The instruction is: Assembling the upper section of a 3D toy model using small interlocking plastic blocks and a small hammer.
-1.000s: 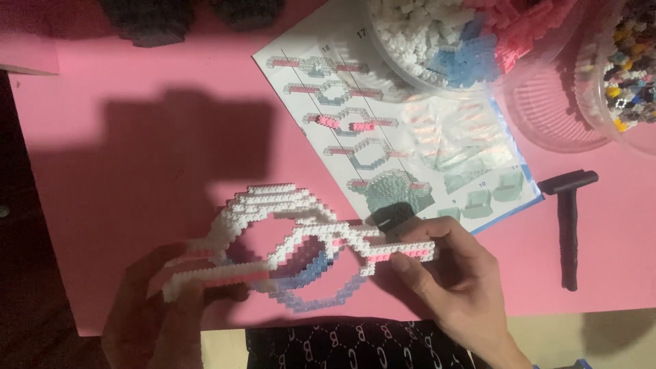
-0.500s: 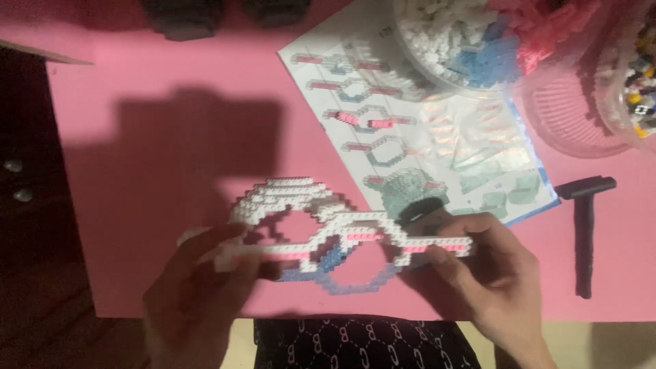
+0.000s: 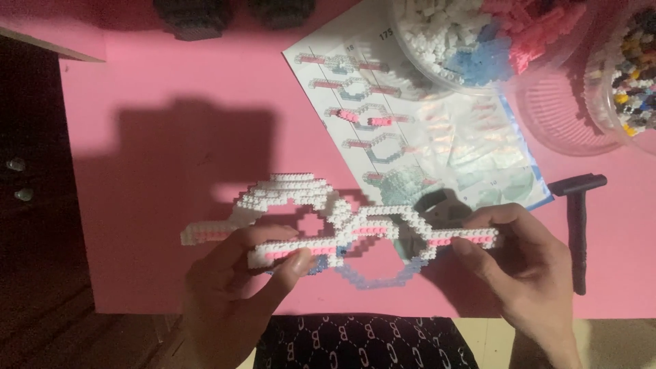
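White-and-pink brick frame [image 3: 342, 222] sits pinched between your left hand [image 3: 236, 287] and right hand [image 3: 526, 263], mid-assembly; next likely demands aligning loops gently against the instruction sheet [image 3: 424, 137].

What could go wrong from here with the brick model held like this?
1. The model is long, thin and full of open loops, and is gripped only by the left hand and the right hand near its ends; the narrow joints between could likely snap apart.
2. The light-blue ring hangs low, near the table edge; loose pieces might drop off the table.
3. The black tool lies right beside the right hand and could be knocked.
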